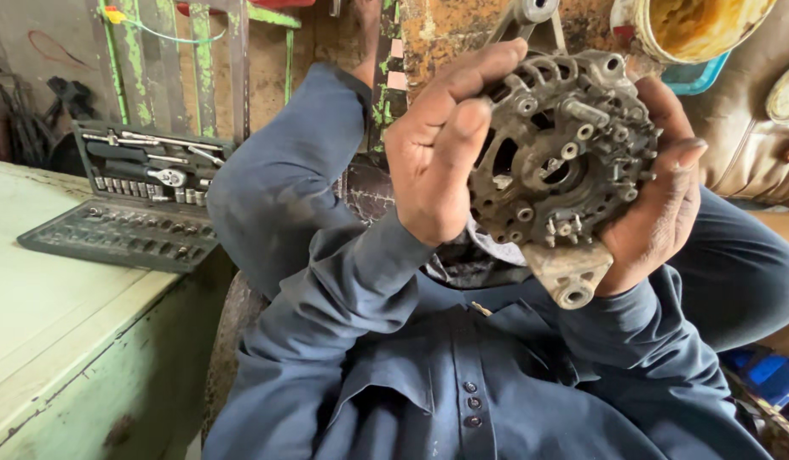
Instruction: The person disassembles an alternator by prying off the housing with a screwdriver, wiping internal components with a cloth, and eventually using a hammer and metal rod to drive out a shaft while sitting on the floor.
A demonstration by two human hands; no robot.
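I hold a dirty grey metal alternator housing (561,162) up in front of me with both hands, its open rear face with studs and terminals turned toward me. My left hand (437,153) grips its left rim, thumb and fingers curled over the edge. My right hand (663,200) cups its right side and underside. A mounting lug (572,274) sticks out at the bottom between my wrists. Dark blue sleeves cover both forearms, and my knees in the same cloth rise behind.
An open socket and ratchet set (135,200) in a grey case lies on a pale green worn cabinet (62,324) at left. A bucket with yellow grease (693,25) stands at upper right. Green painted metal frame (198,68) behind. Blue items (765,370) lie at lower right.
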